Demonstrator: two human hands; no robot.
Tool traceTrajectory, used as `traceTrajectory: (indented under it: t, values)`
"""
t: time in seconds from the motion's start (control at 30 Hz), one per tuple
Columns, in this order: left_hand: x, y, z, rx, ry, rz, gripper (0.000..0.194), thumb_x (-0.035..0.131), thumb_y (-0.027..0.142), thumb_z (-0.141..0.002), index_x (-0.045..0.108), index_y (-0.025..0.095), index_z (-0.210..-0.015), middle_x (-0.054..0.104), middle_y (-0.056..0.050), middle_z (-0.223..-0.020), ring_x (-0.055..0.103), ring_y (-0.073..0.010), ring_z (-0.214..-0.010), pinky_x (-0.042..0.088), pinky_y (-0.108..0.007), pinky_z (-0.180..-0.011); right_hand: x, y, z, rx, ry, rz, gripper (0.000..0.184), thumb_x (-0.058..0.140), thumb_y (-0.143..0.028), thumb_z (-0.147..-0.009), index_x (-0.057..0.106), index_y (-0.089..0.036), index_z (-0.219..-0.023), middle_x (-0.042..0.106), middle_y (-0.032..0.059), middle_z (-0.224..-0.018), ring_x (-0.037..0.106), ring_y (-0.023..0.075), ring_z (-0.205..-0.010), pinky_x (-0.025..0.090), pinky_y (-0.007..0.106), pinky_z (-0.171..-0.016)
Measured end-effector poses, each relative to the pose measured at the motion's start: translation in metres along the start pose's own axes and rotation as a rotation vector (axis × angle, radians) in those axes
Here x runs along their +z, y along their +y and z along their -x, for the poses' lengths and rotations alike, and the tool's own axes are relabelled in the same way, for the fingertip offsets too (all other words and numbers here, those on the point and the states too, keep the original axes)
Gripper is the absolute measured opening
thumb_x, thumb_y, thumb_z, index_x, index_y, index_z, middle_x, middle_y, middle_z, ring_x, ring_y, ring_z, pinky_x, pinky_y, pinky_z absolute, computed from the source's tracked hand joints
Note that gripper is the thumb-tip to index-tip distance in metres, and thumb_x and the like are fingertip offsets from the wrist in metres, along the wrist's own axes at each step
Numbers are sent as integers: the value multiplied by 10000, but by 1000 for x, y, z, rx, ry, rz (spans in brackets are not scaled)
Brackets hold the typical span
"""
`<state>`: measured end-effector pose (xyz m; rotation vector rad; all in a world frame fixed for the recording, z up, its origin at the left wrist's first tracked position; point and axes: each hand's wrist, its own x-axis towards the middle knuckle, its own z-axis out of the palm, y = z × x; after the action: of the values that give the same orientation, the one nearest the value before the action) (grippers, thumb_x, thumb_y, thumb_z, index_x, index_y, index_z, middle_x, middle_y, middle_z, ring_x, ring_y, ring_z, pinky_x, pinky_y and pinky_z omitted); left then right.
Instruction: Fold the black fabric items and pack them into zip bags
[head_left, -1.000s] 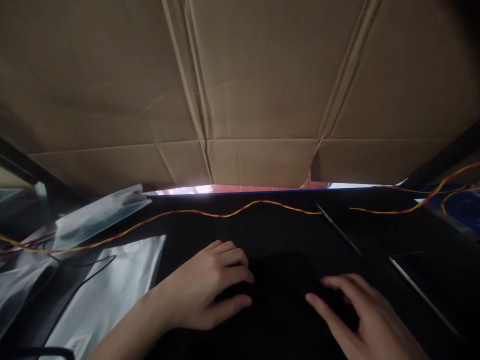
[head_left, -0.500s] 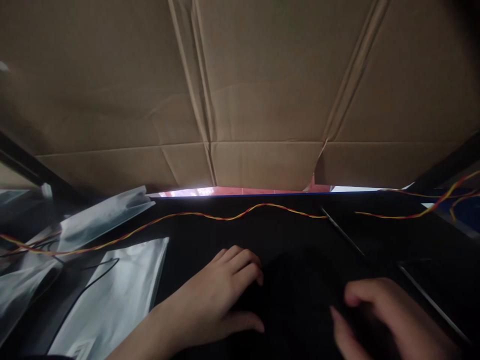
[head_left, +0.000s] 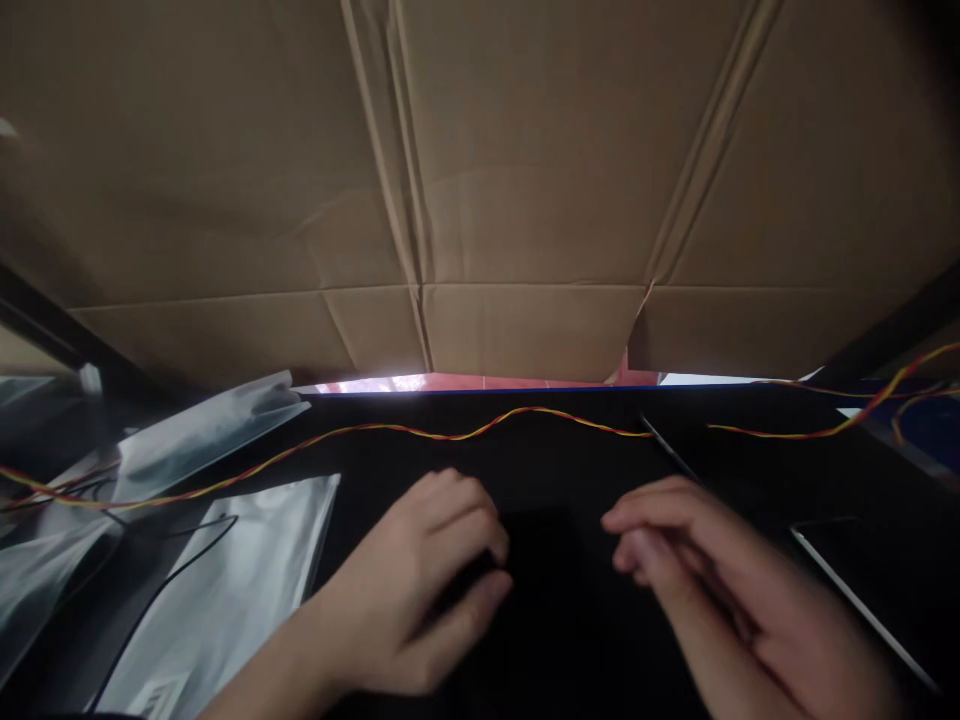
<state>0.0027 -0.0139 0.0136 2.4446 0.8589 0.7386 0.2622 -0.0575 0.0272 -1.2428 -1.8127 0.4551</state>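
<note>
My left hand [head_left: 420, 580] is just left of the middle of the black surface [head_left: 555, 460], fingers curled and thumb drawn in toward them. Opposite it, my right hand [head_left: 720, 590] has its thumb pressed against bent fingers, and its edge is smeared by motion. Dark shade fills the gap between the two hands, so anything black in either grip cannot be made out. Beyond both hands a twisted red and yellow wire [head_left: 450, 437] runs across the surface. Left of my left hand lies a clear plastic bag [head_left: 240, 570] with a thin black cable [head_left: 161, 590] over it.
Another rolled plastic bag [head_left: 202, 440] lies behind at the left. A thin metal rod [head_left: 667, 445] shows behind my right hand, and a dark flat thing with a bright edge [head_left: 862, 605] lies to the right. Tall cardboard [head_left: 525, 200] stands at the back.
My right hand has moved up and left, closer to my left hand, and its thumb and fingers have closed. My left hand has shifted slightly left, its fingers curling in.
</note>
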Motion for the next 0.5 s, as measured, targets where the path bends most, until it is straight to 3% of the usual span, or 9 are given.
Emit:
traceTrajectory:
  t: [0.07,0.13,0.17,0.23,0.37,0.5]
  values:
    - [10,7,1,30,-126,-65,332,596,361,-1042,630,215,-1339,701,-118,-1370,638,-307,-1287,525,-460,-1107,-14,3,-16,-11,82,54,137,573,-277,-1059,708,-299,-1049,747,26,-971,750,210,-837,611,271,-689]
    - [20,10,3,42,-261,-146,700,578,525,-1078,369,209,-1666,456,-147,-1713,424,-357,-1581,338,-558,-1318,-11,6,-31,-70,76,58,141,563,-239,-1061,691,-296,-1046,734,20,-1029,736,206,-926,599,287,-786]
    - [24,10,5,41,-320,-182,819,552,584,-1084,225,206,-1733,331,-153,-1781,322,-364,-1644,250,-594,-1356,-5,10,-37,-113,39,40,160,547,-204,-1061,682,-289,-1053,724,19,-1052,724,200,-967,587,296,-835]
    - [32,5,8,18,-402,-209,910,514,649,-1082,104,196,-1757,222,-169,-1801,243,-373,-1672,188,-635,-1364,14,20,-44,-218,-67,-24,211,511,-120,-1049,666,-263,-1046,701,16,-1029,704,179,-970,567,307,-881]
    - [43,-5,11,9,-389,-192,887,496,673,-1079,188,177,-1747,262,-185,-1780,264,-376,-1662,198,-624,-1367,51,42,-37,-199,-226,-157,251,483,-52,-1018,659,-231,-1035,683,23,-991,686,175,-940,568,331,-862]
    - [28,1,0,82,-348,-190,863,523,704,-1052,326,170,-1700,414,-179,-1734,375,-374,-1621,237,-610,-1358,59,50,-30,-179,-192,-213,228,492,-66,-1015,646,-233,-1006,675,31,-971,677,188,-911,569,352,-830]
